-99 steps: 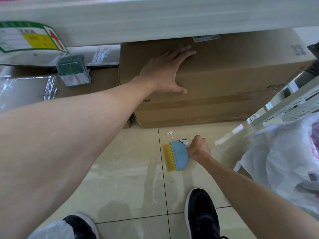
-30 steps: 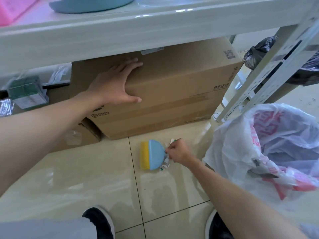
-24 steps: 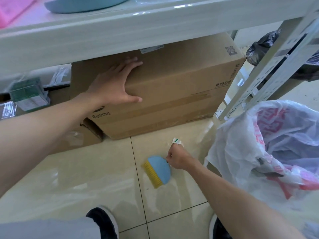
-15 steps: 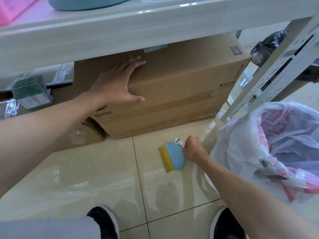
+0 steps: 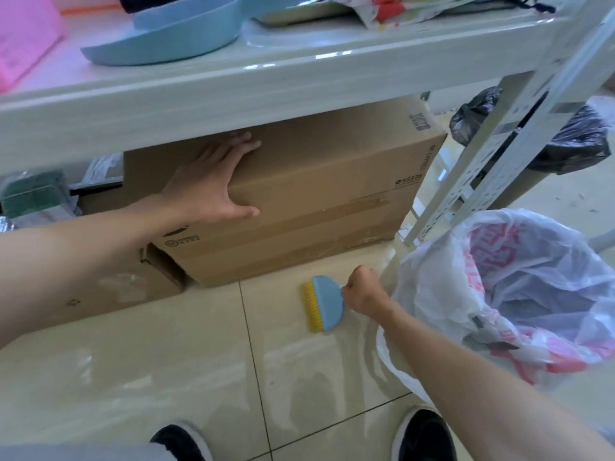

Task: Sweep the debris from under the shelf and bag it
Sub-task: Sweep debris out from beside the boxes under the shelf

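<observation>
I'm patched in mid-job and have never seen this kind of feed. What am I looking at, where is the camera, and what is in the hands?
There is no machine here: a person works with bare hands, and the single camera sits on their head, looking forward and down. The left hand lies flat and open on a cardboard box under the white shelf. The right hand has a closed grip on a small brush, blue with yellow bristles, resting on the tiled floor. A white plastic bag stands open to the right. Both shoes show at the bottom edge. No debris is visible right now.
</observation>
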`<state>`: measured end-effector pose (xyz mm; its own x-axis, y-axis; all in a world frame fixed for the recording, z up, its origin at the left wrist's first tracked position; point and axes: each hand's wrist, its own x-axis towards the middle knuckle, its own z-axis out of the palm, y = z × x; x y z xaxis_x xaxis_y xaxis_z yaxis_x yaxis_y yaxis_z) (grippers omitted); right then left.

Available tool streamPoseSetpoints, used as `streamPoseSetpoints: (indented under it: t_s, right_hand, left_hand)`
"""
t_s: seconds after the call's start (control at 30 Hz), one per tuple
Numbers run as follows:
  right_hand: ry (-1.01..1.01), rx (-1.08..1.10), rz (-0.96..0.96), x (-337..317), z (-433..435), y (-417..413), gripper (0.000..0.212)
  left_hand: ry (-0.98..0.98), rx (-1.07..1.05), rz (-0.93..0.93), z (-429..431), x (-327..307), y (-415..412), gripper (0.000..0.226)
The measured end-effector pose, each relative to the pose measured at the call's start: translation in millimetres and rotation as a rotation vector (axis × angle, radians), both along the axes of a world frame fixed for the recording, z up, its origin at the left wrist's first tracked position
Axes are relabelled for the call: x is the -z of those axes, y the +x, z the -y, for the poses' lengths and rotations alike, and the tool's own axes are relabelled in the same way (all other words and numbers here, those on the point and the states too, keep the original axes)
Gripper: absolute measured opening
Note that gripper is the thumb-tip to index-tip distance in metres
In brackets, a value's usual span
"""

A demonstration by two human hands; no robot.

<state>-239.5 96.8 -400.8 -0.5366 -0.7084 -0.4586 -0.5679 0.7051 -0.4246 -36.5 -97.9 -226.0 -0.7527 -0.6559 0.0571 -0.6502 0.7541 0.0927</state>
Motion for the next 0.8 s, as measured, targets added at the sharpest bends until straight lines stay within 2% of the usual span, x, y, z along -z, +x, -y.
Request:
streamPoseSetpoints:
  t_s: [0.07,0.13,0.27,0.37,0.5,0.6,0.8]
  right_hand:
    - [-0.016,0.045,0.019,-4.6,1.3,-6.9,0.031]
    - [-0.039,0.085,0.027,-9.9,3.3,-15.0,0.033]
    - [-0.047,0.120,0.025,-20.6,8.4,-32.7,0.024]
    - [-0.062,0.143,-0.003,-26.9,10.3,-49.7,0.010]
    - [-0.105,0.212,0.006,-24.7,9.4,-65.9,0.016]
    - [-0.102,0.264,0.027,-22.9,6.0,-73.7,0.009]
    - [-0.093,0.365,-0.017,-16.0,-9.4,-107.9,0.011]
  left_hand:
    - [-0.021,0.016,0.001,-4.6,-3.5,-10.5,0.112]
    - [-0.044,0.104,-0.015,-9.7,-7.6,-30.1,0.110]
    - [-0.039,0.324,-0.008,-15.0,-13.3,-90.6,0.109]
    - [-0.079,0.445,0.013,-20.2,-12.8,-142.3,0.109]
    - [-0.083,0.492,-0.056,-33.3,-7.7,-193.3,0.106]
    - [-0.106,0.523,-0.047,-34.1,-5.9,-222.9,0.105]
    - [-0.076,0.484,-0.093,-30.9,-13.3,-258.0,0.094]
